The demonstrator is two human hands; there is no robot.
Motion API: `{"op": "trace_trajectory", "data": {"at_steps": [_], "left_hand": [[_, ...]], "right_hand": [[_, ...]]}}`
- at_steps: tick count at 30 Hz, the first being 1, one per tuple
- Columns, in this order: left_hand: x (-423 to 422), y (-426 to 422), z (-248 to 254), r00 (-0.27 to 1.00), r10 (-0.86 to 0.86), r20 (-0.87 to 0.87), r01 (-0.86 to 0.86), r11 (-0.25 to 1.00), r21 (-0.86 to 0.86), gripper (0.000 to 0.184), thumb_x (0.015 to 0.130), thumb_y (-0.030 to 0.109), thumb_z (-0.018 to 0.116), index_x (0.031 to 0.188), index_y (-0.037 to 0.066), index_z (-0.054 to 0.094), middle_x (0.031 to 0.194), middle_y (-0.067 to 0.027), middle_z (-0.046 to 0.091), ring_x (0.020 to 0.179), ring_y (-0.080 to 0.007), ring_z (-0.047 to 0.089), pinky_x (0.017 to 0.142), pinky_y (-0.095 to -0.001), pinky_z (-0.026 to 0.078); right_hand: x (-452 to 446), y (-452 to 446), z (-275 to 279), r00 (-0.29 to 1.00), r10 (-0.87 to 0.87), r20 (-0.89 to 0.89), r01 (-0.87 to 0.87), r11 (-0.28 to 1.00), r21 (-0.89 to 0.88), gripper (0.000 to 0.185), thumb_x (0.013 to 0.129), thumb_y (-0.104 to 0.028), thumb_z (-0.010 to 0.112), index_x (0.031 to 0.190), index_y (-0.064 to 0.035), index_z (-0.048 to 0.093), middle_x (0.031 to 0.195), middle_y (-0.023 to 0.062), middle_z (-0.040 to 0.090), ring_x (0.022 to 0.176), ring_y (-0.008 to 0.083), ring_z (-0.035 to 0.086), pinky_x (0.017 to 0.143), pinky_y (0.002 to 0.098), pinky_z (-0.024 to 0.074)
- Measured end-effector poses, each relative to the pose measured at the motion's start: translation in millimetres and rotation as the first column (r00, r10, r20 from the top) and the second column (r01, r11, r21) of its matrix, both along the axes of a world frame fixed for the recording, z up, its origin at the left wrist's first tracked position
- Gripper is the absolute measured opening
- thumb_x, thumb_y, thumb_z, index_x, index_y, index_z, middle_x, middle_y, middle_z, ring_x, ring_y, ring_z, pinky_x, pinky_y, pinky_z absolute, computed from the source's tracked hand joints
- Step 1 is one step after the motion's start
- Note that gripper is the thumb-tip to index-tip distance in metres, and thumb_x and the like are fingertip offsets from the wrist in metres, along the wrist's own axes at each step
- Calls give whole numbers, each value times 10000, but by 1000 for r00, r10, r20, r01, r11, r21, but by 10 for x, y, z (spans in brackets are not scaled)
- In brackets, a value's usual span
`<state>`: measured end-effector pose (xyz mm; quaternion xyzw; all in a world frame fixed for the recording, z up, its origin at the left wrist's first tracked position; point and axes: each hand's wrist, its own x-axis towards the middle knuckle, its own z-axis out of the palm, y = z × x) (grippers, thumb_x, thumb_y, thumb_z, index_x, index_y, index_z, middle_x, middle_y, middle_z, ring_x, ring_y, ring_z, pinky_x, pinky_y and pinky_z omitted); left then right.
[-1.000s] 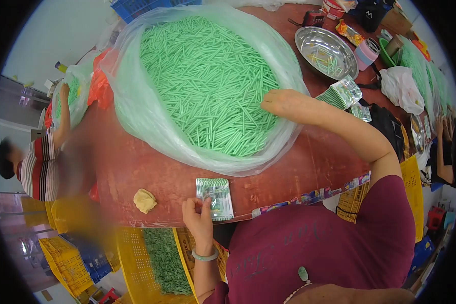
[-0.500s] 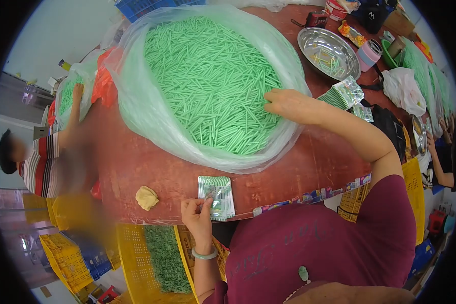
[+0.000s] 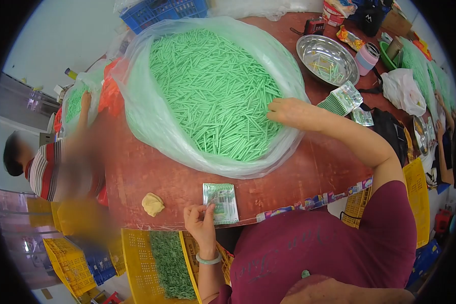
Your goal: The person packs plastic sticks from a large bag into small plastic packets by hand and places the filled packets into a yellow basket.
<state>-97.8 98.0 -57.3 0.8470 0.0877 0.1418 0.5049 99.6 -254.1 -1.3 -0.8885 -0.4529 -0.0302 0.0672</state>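
A big clear plastic bag (image 3: 137, 121) lies open on the red table, heaped with short thin green sticks (image 3: 213, 86). My right hand (image 3: 289, 112) rests at the right side of the heap, fingers bent together and touching the sticks; what lies between the fingertips is hidden. Near the table's front edge lies a flat silver-and-green printed packet (image 3: 225, 205) with a striped border. The thumb and forefinger of my left hand (image 3: 200, 223) are closed in a pinch at the packet's left edge. Left of it sits a crumpled yellowish lump (image 3: 152, 204).
A steel bowl (image 3: 309, 53) with a few sticks stands at the back right, beside a pink cup (image 3: 366, 61). More packets (image 3: 342, 99) lie near my right forearm. Yellow crates (image 3: 137, 263) stand below the table edge. At the left, another person (image 3: 45, 167) reaches into a smaller bag.
The whole view has shifted slightly down and right. My right hand stays at the heap's right side, and my left stays at the packet's edge.
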Motion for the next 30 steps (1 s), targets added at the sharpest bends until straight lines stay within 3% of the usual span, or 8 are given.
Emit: {"op": "trace_trajectory", "data": {"at_steps": [6,8,11,17,24,26,29,30], "left_hand": [[-28,22,92,999,10,39,-11,1000,10,155,763,7,788,788,1,636,855,-27,512,729,-118,486,614,-238,401],[-22,34,98,999,14,51,-15,1000,4,152,765,7,786,790,0,637,857,-28,515,731,-119,491,621,-238,405],[-7,54,93,998,27,53,-28,999,22,149,769,8,784,797,0,637,859,-30,514,730,-120,490,631,-241,407],[-20,45,154,999,12,31,-13,1000,25,164,770,14,783,800,6,623,863,-29,512,739,-116,487,643,-241,403],[-1,95,304,999,-8,43,23,931,-365,157,794,-21,737,802,26,588,950,-26,529,847,-100,525,763,-239,437],[13,111,325,999,-32,43,47,899,-435,154,803,-20,727,804,30,581,989,-34,546,879,-104,542,808,-246,443],[17,149,325,990,-127,68,144,861,-487,132,833,-8,697,835,36,573,1057,-51,598,940,-119,571,873,-274,444],[8,155,326,979,-199,36,179,769,-614,109,855,13,684,895,32,585,1089,-62,618,969,-133,584,893,-292,450]], "right_hand": [[133,-80,-44,982,-75,-172,102,982,157,183,700,-12,627,877,0,585,824,164,570,810,326,612,718,431,486],[151,-49,50,904,-152,-400,285,912,296,237,689,-26,643,922,1,609,843,177,610,780,342,624,706,414,489],[226,41,-1,880,-232,-414,370,881,294,255,706,-32,660,957,6,632,897,167,629,753,282,631,664,373,491],[237,213,-100,830,-246,-500,429,855,292,387,727,-39,711,1103,-20,622,925,159,649,893,336,634,789,402,509],[107,152,39,902,-287,-322,400,838,372,503,703,-62,775,1169,-33,588,1042,112,582,980,322,567,834,392,491],[96,140,100,934,-329,-141,346,929,127,552,695,-69,779,1204,-16,570,1059,121,576,1037,333,532,878,401,472],[72,198,55,952,-274,-135,290,950,119,502,649,-73,804,1101,7,600,1017,130,595,1035,347,537,894,421,467],[72,228,28,952,-276,-135,292,949,119,502,649,-73,804,1101,7,600,1017,130,595,1035,347,537,894,421,467]]}}
